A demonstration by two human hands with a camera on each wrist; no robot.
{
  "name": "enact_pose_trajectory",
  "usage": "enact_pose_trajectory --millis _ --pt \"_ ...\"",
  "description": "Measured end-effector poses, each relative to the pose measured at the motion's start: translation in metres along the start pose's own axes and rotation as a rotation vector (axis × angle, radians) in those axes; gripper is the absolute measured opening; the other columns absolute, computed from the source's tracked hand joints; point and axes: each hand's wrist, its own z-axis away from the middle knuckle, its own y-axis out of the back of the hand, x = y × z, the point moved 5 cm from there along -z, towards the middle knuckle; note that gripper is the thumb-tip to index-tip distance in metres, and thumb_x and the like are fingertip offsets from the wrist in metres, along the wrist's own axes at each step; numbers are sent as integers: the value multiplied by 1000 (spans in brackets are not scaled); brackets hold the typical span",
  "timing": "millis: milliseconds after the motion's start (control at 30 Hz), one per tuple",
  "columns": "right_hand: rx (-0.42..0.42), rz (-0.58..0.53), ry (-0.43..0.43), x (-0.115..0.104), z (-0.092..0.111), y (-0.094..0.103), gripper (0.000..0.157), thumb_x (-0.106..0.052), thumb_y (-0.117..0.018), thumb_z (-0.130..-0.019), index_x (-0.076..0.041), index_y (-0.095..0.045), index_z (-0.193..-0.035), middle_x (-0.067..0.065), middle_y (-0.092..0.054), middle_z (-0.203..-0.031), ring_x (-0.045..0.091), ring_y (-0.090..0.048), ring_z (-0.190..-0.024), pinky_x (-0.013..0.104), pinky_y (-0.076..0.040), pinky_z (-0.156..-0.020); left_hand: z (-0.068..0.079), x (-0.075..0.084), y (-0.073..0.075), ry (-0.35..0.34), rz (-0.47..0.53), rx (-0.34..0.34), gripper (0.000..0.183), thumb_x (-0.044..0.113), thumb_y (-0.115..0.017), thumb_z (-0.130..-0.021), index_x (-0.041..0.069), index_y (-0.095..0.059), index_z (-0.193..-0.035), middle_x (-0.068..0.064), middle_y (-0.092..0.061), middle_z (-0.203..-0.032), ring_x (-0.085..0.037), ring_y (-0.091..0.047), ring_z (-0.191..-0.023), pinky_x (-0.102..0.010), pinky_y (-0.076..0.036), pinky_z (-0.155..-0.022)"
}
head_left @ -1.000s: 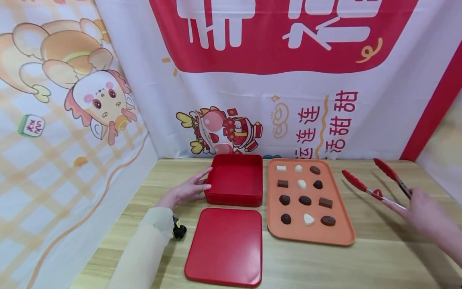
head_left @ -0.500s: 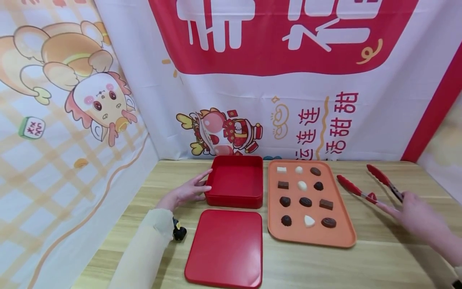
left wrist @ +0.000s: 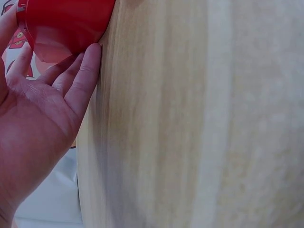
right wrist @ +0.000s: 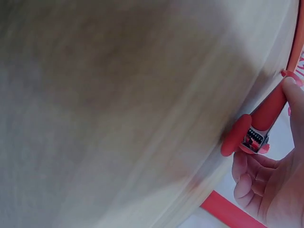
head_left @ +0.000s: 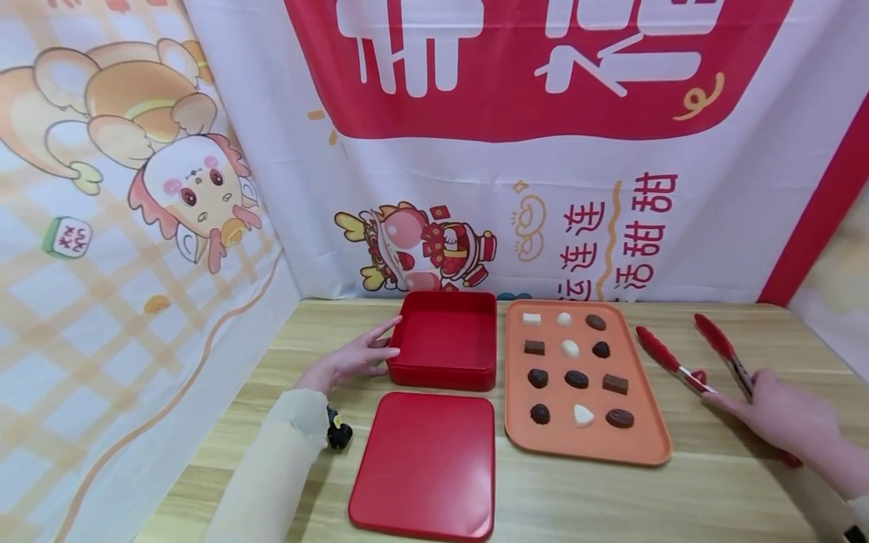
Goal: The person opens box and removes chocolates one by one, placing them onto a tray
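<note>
My left hand (head_left: 353,358) rests against the left side of an uncovered red square box (head_left: 444,339), fingers spread and relaxed. In the left wrist view, the fingertips touch the box's wall (left wrist: 66,23). My right hand (head_left: 781,415) holds a pair of tongs (head_left: 726,347) with red tips and metal arms, low over the table at the right. Their tips stand apart with nothing between them. In the right wrist view, the thumb lies along the tongs' red grip (right wrist: 270,111) and the other fingers curl beneath. Several dark, brown and white chocolates (head_left: 577,379) sit in rows on an orange tray (head_left: 638,445).
A flat red lid (head_left: 424,464) lies in front of the box. The wooden table (head_left: 563,498) meets a printed cloth backdrop (head_left: 421,181) behind and another printed cloth (head_left: 136,302) at the left. The tray stands between the box and the tongs.
My right hand has moved slightly left and down with the tongs, whose tips now sit closer to the tray's right edge. The left hand, box, lid and chocolates have stayed put.
</note>
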Motion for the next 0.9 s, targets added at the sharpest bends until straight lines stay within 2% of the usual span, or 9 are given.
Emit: enact_pose_trajectory --millis 233,400,467,600,667,733,800,900 --pt "-15 5 -28 2 1 -2 87 -80 -46 -81 6 -39 -82 9 -39 -60 23 -45 -46 32 -34 -44 0 -1 -1 4 -6 12 75 23 -64 -96 39 -21 -154 -18 -17 -158 -37 -31 -138 -56 -37 -103" --pt "-42 9 -50 2 0 5 98 -81 -44 -81 15 -36 -95 14 -39 -65 25 -47 -51 33 -39 -45 -3 -1 -3 -9 4 4 73 20 -62 -97 38 -20 -155 -17 -18 -158 -37 -32 -138 -56 -38 -102" --pt "-18 -3 -38 1 -1 9 102 -79 -44 -82 20 -34 -103 17 -39 -67 27 -48 -53 35 -40 -45 -5 0 -3 -18 10 4 73 20 -62 -97 37 -21 -155 -17 -20 -157 -36 -33 -137 -56 -38 -102" --pt "51 -26 -6 -1 -3 21 108 -74 -46 -86 28 -29 -117 30 -43 -76 32 -49 -57 43 -45 -47 -4 1 -3 -28 11 6 74 19 -63 -96 33 -22 -155 -19 -24 -155 -36 -36 -135 -53 -39 -102" --pt "78 -35 10 -4 -3 27 109 -73 -48 -87 28 -28 -122 36 -44 -84 34 -50 -61 48 -47 -50 -3 1 -2 -26 -9 11 75 18 -64 -95 30 -22 -156 -21 -24 -155 -37 -36 -135 -52 -39 -102" --pt "95 -37 6 -7 -3 32 110 -73 -49 -85 27 -27 -125 37 -44 -88 35 -50 -63 48 -47 -50 -2 1 -1 -21 -33 22 75 19 -64 -95 29 -22 -156 -22 -24 -155 -37 -36 -135 -52 -39 -103" --pt "119 -48 13 -13 -3 38 110 -73 -52 -84 26 -28 -127 35 -44 -88 35 -50 -66 46 -46 -49 -1 3 2 -25 -64 60 73 22 -65 -94 29 -25 -155 -21 -27 -154 -37 -38 -134 -53 -40 -102" --pt "152 -60 26 -22 -1 48 110 -72 -54 -83 24 -29 -129 37 -44 -93 43 -49 -75 48 -48 -49 0 12 8 -81 -108 132 66 24 -63 -96 23 -31 -153 -20 -34 -152 -37 -41 -132 -55 -40 -100"
